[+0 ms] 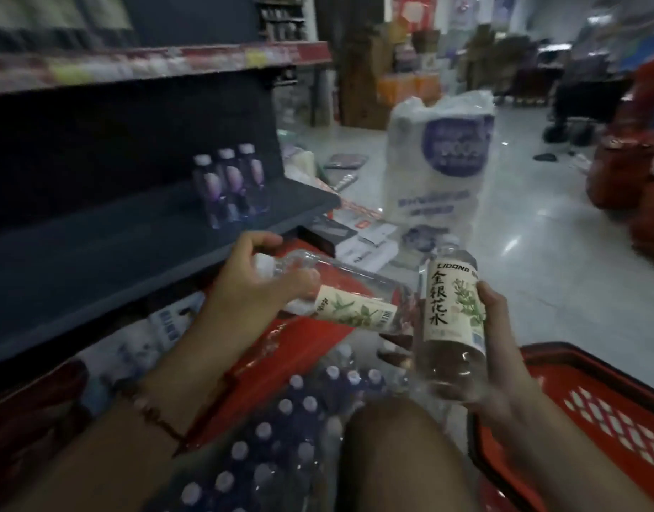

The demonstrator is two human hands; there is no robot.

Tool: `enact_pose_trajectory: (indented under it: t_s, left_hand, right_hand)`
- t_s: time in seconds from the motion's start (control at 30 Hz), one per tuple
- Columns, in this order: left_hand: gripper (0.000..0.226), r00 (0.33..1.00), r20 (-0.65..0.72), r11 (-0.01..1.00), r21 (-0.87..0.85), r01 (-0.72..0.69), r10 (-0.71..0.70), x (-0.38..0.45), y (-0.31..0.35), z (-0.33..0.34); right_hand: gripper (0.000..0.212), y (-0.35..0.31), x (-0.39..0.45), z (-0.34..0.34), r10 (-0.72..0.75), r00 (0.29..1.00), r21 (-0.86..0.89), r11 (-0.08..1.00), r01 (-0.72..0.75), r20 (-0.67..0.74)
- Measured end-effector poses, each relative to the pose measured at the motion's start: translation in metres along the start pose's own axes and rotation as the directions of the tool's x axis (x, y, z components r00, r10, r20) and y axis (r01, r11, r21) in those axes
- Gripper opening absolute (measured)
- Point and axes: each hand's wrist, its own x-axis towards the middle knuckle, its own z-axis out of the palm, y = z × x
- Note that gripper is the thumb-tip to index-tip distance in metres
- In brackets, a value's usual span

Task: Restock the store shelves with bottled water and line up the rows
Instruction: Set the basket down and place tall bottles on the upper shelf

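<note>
My left hand grips a clear bottle with a cream leaf label, lying almost on its side, cap toward the shelf. My right hand holds a second bottle of the same kind upright, label facing me. Both hang in front of the dark blue shelf, just off its front edge. Three purple-labelled water bottles stand in a row near the shelf's right end. Below my hands lies a shrink-wrapped pack of white-capped water bottles.
A red plastic basket sits at my lower right, beside my knee. A large white wrapped pack stands on the floor ahead, with flattened cardboard and papers around it. Red sacks line the right side.
</note>
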Motion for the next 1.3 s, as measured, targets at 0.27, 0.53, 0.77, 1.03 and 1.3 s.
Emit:
enact_pose_trajectory:
  t_s: [0.27,0.53,0.77,1.03,1.3]
  left_hand:
    - [0.059,0.942,-0.333,0.977,-0.209,-0.035,-0.038,-0.051,-0.070,-0.157]
    - [0.091,0.950,-0.285,0.992,-0.026,0.124,-0.126,-0.079,-0.128,-0.187]
    - [0.046,0.792,-0.448,0.907,-0.273,0.322,-0.416,-0.074,-0.132,-0.210]
    - [0.045,0.631,-0.286,0.576,-0.754,0.317,-0.721,-0.069,-0.149,-0.234]
    - [0.052,0.665,-0.235,0.579,-0.732,0.358,-0.709,-0.073,-0.148,-0.236]
  right_hand:
    - [0.048,0.165,0.071,0.130,0.318,0.928,-0.145,0.945,-0.293,0.194]
    - [0.060,0.274,0.068,0.132,0.676,0.726,-0.129,0.737,-0.664,0.128]
    - [0.062,0.296,0.090,0.132,0.822,0.556,-0.160,0.569,-0.807,0.119]
    - [0.065,0.305,0.103,0.129,0.821,0.571,-0.199,0.560,-0.804,0.004]
    - [0.054,0.295,0.107,0.125,0.785,0.617,-0.222,0.611,-0.760,0.051]
